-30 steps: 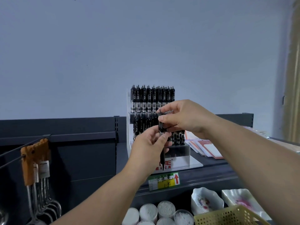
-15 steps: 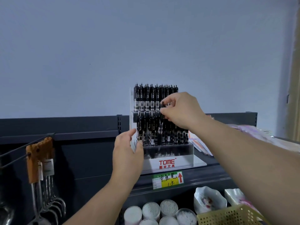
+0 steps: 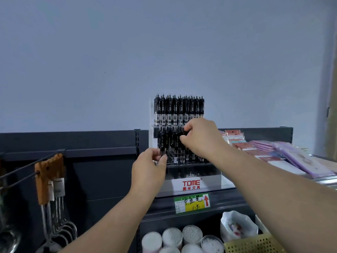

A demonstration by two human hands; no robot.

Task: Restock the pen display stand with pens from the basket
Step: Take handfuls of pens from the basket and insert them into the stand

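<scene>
On one display stand (image 3: 191,185), the right hand's (image 3: 200,139) grip pinches one pen (image 3: 182,135), the left hand's (image 3: 148,168) grip a second pen (image 3: 162,143).

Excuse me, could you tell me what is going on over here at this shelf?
A person is restocking the pen display stand on the dark shelf. The right hand pinches a black pen at the stand's middle row. The left hand has curled fingers at the leftmost pen of that row; whether it grips it is unclear. The top row looks full, and the yellow basket sits at the lower right.
</scene>
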